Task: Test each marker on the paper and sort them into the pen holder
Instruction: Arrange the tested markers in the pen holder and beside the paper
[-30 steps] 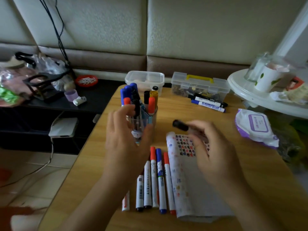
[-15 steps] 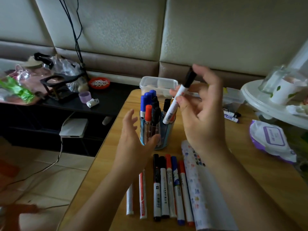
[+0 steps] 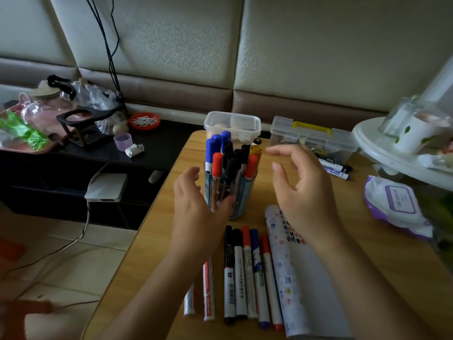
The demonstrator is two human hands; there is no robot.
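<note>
The left hand (image 3: pixel 196 212) is released, fingers loosely spread beside the left wall of the holder (image 3: pixel 245 200). Its thumb lies across the holder's front, and I cannot tell whether the thumb presses the wall. The holder is a clear, faceted plastic cup standing upright on the wooden bench (image 3: pixel 157 241). It is packed with upright markers (image 3: pixel 217 163) whose blue, red, black and yellow caps stick out above the rim.

Nearer the person, a row of markers (image 3: pixel 239 273) lies flat on the bench, side by side: round white barrels with black, red and blue caps. Two more lie partly under the left forearm. Just right of the row lies the paper (image 3: pixel 301 278), a smooth white sheet with small coloured marks, its left edge curled.

The right hand (image 3: pixel 304 192) hangs above the paper's far end, right of the holder, released and holding nothing, fingers gently curved. Behind it stands a clear box (image 3: pixel 313 138) with a yellow handle. At the far right lies a soft wipes pack (image 3: pixel 397 207).
</note>
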